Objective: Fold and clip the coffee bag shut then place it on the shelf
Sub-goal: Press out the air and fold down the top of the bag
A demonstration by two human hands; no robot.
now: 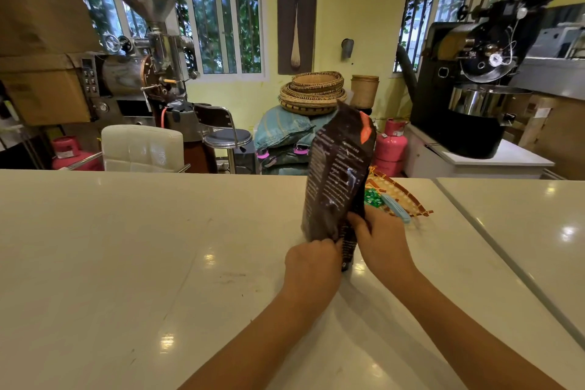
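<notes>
Hands grip crinkled, seemingly foil coffee bag.

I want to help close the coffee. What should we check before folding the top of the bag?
1. Both hands on the bag: ok; left hand and right hand grip the coffee bag low down.
2. Bag upright: ok, slightly tilted.
3. Top folded: not ok, unfolded.
4. Clip ready: cannot tell; a blue item lies in the woven tray.
5. Shelf located: cannot tell.
</notes>
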